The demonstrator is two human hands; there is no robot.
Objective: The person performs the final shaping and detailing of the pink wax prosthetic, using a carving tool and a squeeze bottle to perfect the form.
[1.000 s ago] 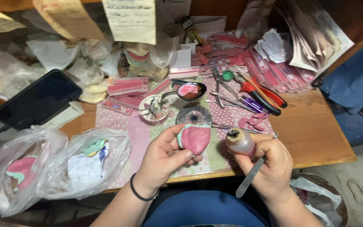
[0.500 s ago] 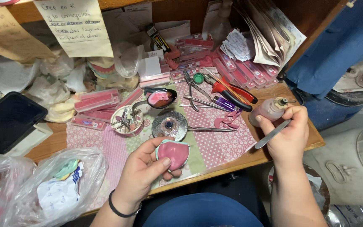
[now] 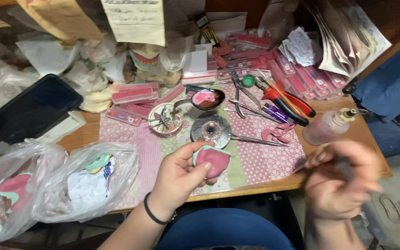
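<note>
Wax plate in hand

Left hand point(image 3: 179, 178) fingers curled around pink wax denture base on pale green cast point(image 3: 211, 159), above table edge point(image 3: 265, 185); looks light, brittle, grip rim. Right hand point(image 3: 341, 180) blurred, grip unclear

A single head-worn camera looks steeply down from above the person's lap onto the cluttered wooden workbench point(image 3: 366, 139), facing its far back edge, where hanging paper notes point(image 3: 135, 21) fill the top of the frame. It sits close: the forearms enter from the bottom edge, and the black tablet point(image 3: 31, 109) lies at far left
</note>
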